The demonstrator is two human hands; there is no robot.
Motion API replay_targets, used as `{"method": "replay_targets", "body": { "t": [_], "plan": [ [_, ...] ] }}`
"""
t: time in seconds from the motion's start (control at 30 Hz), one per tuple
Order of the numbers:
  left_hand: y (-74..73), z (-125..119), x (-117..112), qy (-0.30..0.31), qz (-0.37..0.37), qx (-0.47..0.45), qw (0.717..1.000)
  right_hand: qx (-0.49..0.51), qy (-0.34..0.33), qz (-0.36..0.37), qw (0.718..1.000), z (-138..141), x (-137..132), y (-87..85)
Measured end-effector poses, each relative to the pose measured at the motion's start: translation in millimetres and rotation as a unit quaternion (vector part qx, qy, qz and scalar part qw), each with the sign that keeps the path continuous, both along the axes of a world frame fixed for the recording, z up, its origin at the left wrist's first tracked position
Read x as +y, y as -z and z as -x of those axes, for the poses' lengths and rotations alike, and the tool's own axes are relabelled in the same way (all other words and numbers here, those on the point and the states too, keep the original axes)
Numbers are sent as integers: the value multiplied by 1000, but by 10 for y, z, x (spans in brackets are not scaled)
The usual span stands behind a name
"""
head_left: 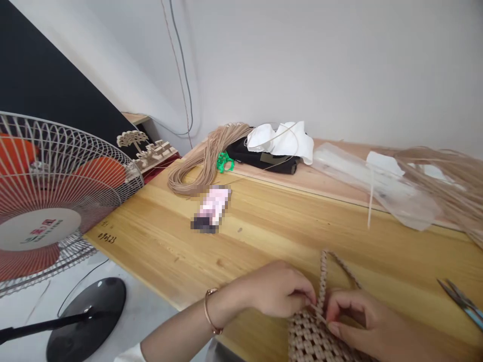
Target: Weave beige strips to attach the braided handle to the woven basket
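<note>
A tan woven bag (311, 334) with an open lattice pattern lies at the front edge of the wooden table, cut off by the bottom of the view. Its braided handle (323, 274) loops up from the rim. My left hand (285, 291), wearing a bracelet on the wrist, is closed at the rim, pinching a thin tan strand (312, 303) left of the handle's base. Just right of the handle, my right hand (362, 319) has thumb and forefinger drawn together on the strand at the rim. Its lower fingers curl partly out of sight.
Scissors (462, 301) lie at the right edge. Beyond are a phone (212, 208), a bundle of tan cord (204, 166), a green plastic item (225, 163), a black cloth (264, 157), white paper (283, 138) and a plastic bag (377, 183). A fan (41, 226) stands left.
</note>
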State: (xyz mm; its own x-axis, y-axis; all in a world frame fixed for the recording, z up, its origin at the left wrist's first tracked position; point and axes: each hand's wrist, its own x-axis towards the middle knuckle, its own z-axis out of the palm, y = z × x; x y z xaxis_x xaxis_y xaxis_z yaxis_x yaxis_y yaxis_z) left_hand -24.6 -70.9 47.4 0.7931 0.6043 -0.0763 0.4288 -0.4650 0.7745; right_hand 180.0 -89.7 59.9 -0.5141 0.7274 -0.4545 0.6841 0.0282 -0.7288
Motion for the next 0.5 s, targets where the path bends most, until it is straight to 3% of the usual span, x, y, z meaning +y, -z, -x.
{"method": "replay_targets", "body": {
  "t": [0.2, 0.4, 0.5],
  "plan": [
    [62, -26, -72, -79, 32, -13, 996, 13, 0, 50, 999, -26, 94, 105],
    [211, -70, -101, -168, 218, -96, 957, 24, -6, 75, 997, 5, 131, 129],
    [289, -72, -70, -166, 295, -116, 934, 25, -14, 78, 997, -4, 139, 122]
  ]
}}
